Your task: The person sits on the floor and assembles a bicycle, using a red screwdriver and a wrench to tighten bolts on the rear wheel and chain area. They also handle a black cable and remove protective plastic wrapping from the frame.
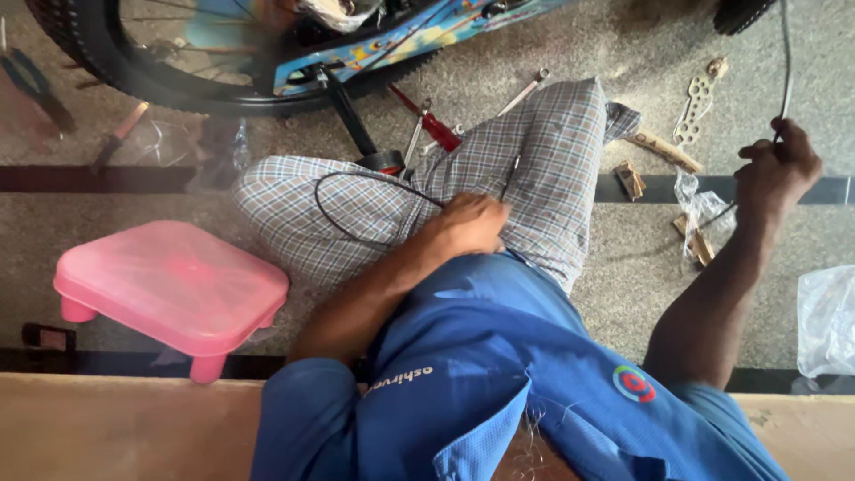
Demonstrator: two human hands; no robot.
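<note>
Speckled stone floor (pixel 552 53) with dark inlaid strips, littered with bicycle-repair bits. Seated on it, legs in checked cloth (pixel 552 169), blue shirt below.

Left hand (pixel 468 224) resting on the lap, fingers curled shut around one end of a thin black cable (pixel 331 183); from that fist, a loose loop over the left thigh and back. Right hand (pixel 777 169) raised out toward the right edge of the floor strip, clenched around a dark cable length (pixel 785 53) rising to the top edge of view. Whether both lengths belong to one piece: cannot tell, the stretch between hidden behind the knee.

Likely handling: light, slim, springy rather than limp, holding its curve and prone to whipping back if let go. Smooth sheath, probably slippery if greasy; best pinched close to an end with a closed fist or finger-and-thumb grip, slack kept under control. Sharp kinks worth avoiding.

Around: pink plastic stool (pixel 174 281) at the left, near the thigh. Bicycle wheel (pixel 134 67) and painted frame (pixel 401 40) along the far edge. Spanner (pixel 525 92) and a red-handled tool (pixel 432 125) just beyond the knees. Perforated metal plate (pixel 697 105), small wooden blocks (pixel 630 178) and crumpled clear plastic wrap (pixel 708 209) near the right hand. Pliers (pixel 31 85) at the far left.
</note>
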